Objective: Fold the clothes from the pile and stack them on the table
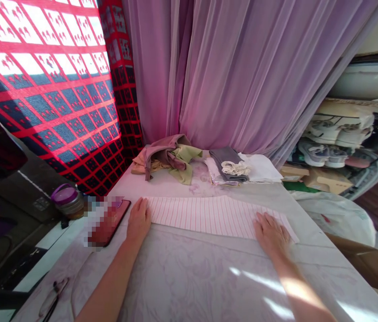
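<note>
A long garment with pink and white stripes (202,217), perhaps a folded trouser leg, lies flat across the table. My left hand (139,217) rests at its left end, fingers stretched out and close together. Toward the right end, my right hand (272,230) lies flat on the fabric with its fingers extended. Neither hand grips the cloth. Just left of my left hand is a phone (117,223), partly blurred by pixelation.
Behind the garment sit a crumpled pile of clothes (170,156) and folded clothes (229,163). Eyeglasses (53,297) lie at the front left. A purple-lidded jar (66,199) stands beyond the left edge. Purple curtains (236,80) hang behind; a shoe rack (329,134) stands right.
</note>
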`<state>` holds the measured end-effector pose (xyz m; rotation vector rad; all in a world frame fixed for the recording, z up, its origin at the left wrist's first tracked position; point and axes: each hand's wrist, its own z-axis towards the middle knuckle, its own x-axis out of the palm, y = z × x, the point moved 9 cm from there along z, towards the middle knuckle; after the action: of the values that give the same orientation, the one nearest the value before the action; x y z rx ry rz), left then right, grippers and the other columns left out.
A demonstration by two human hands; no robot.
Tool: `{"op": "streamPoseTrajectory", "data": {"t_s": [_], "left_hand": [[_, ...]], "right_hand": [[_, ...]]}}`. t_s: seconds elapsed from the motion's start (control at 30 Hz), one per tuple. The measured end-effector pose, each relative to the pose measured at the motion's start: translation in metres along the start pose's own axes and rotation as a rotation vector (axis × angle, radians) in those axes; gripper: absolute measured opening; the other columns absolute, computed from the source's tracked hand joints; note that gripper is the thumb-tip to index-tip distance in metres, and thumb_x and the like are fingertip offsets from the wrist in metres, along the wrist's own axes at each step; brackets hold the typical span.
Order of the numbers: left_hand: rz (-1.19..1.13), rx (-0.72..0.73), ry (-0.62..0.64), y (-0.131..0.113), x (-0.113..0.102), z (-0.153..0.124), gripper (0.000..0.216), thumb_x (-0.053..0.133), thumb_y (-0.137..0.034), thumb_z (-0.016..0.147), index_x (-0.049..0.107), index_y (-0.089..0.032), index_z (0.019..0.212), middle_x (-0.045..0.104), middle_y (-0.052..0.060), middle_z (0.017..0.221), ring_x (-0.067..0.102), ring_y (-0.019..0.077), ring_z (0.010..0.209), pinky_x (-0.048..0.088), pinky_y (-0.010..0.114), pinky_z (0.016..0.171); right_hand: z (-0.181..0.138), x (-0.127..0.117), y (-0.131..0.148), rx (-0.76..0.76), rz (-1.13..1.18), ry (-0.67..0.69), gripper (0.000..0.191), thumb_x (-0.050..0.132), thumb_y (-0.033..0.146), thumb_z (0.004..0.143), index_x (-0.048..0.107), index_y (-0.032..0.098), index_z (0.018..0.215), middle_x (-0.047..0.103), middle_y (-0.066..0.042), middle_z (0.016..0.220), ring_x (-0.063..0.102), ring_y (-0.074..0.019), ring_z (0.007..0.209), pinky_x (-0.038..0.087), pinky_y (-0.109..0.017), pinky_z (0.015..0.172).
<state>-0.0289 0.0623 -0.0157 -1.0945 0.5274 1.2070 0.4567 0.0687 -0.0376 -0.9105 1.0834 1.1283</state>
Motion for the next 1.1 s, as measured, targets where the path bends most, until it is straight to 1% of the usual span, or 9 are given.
{"op": "streamPoseTrajectory", "data": {"t_s": [0.1, 0.2, 0.4, 0.5, 0.6, 0.67, 0.87, 1.0, 1.1], "left_hand": [[0.02, -0.114, -0.042, 0.014, 0.003, 0.0, 0.048, 0.04, -0.034, 0.089, 0.051, -0.01, 0.129, 0.055, 0.02, 0.132, 0.046, 0.0324, 0.128, 0.038, 0.05, 0.106], [0.056, -0.152, -0.028, 0.018, 0.006, 0.0, 0.049, 0.043, -0.037, 0.088, 0.053, -0.006, 0.124, 0.056, 0.022, 0.13, 0.044, 0.0351, 0.129, 0.037, 0.051, 0.107], [-0.081, -0.127, -0.032, 0.019, 0.001, 0.002, 0.037, 0.05, -0.036, 0.083, 0.058, -0.015, 0.113, 0.067, 0.013, 0.111, 0.06, 0.0285, 0.109, 0.044, 0.045, 0.099], [-0.135, -0.079, -0.013, 0.014, 0.0, 0.002, 0.03, 0.049, -0.029, 0.083, 0.06, -0.018, 0.109, 0.064, 0.012, 0.12, 0.058, 0.0259, 0.113, 0.045, 0.042, 0.099], [-0.074, -0.146, -0.015, 0.017, -0.002, 0.003, 0.037, 0.049, -0.03, 0.084, 0.058, -0.015, 0.117, 0.054, 0.016, 0.134, 0.052, 0.0287, 0.123, 0.043, 0.044, 0.101], [-0.023, -0.192, 0.0, 0.018, -0.002, 0.003, 0.043, 0.047, -0.032, 0.086, 0.054, -0.012, 0.123, 0.052, 0.019, 0.135, 0.049, 0.0306, 0.125, 0.04, 0.046, 0.103], [0.098, -0.234, 0.119, 0.014, -0.003, 0.009, 0.046, 0.044, -0.037, 0.088, 0.057, -0.008, 0.121, 0.058, 0.02, 0.126, 0.052, 0.0315, 0.12, 0.042, 0.044, 0.099], [0.173, -0.275, 0.293, 0.018, -0.001, 0.025, 0.04, 0.05, -0.042, 0.082, 0.067, -0.011, 0.101, 0.065, 0.021, 0.109, 0.056, 0.0372, 0.11, 0.044, 0.047, 0.091], [0.131, -0.293, 0.359, 0.02, 0.0, 0.037, 0.032, 0.058, -0.039, 0.076, 0.068, -0.012, 0.09, 0.069, 0.019, 0.098, 0.062, 0.0345, 0.101, 0.046, 0.042, 0.087]], "right_hand": [[-0.015, -0.006, 0.029, -0.008, 0.03, -0.033, 0.052, 0.023, 0.039, 0.095, 0.055, 0.021, 0.132, 0.048, -0.011, 0.142, 0.038, -0.0268, 0.132, 0.032, -0.05, 0.104], [-0.023, -0.006, 0.048, -0.045, 0.046, -0.017, 0.051, 0.026, 0.041, 0.094, 0.059, 0.022, 0.127, 0.05, -0.01, 0.14, 0.04, -0.0271, 0.131, 0.032, -0.05, 0.103], [-0.02, -0.002, 0.04, -0.03, 0.076, -0.022, 0.05, 0.028, 0.04, 0.092, 0.06, 0.022, 0.125, 0.054, -0.011, 0.136, 0.044, -0.0267, 0.127, 0.034, -0.048, 0.102], [-0.02, -0.001, 0.039, -0.033, 0.08, -0.024, 0.05, 0.027, 0.04, 0.092, 0.061, 0.021, 0.124, 0.054, -0.011, 0.135, 0.044, -0.0269, 0.127, 0.035, -0.049, 0.102], [-0.021, -0.002, 0.04, -0.041, 0.083, -0.021, 0.052, 0.025, 0.04, 0.091, 0.061, 0.02, 0.123, 0.054, -0.012, 0.135, 0.045, -0.0268, 0.126, 0.035, -0.048, 0.102], [-0.022, -0.004, 0.042, -0.048, 0.084, -0.019, 0.053, 0.025, 0.04, 0.091, 0.061, 0.018, 0.123, 0.054, -0.013, 0.135, 0.046, -0.0269, 0.125, 0.036, -0.048, 0.101], [-0.022, -0.007, 0.042, -0.044, 0.088, -0.032, 0.051, 0.025, 0.04, 0.091, 0.061, 0.02, 0.121, 0.056, -0.011, 0.134, 0.048, -0.0261, 0.123, 0.037, -0.047, 0.1], [-0.022, -0.008, 0.042, -0.048, 0.1, -0.037, 0.052, 0.026, 0.041, 0.091, 0.062, 0.019, 0.122, 0.055, -0.011, 0.134, 0.048, -0.0267, 0.124, 0.036, -0.047, 0.101], [-0.022, -0.008, 0.042, -0.045, 0.115, -0.039, 0.052, 0.027, 0.041, 0.09, 0.062, 0.018, 0.122, 0.055, -0.012, 0.134, 0.048, -0.0269, 0.124, 0.036, -0.047, 0.102]]}}
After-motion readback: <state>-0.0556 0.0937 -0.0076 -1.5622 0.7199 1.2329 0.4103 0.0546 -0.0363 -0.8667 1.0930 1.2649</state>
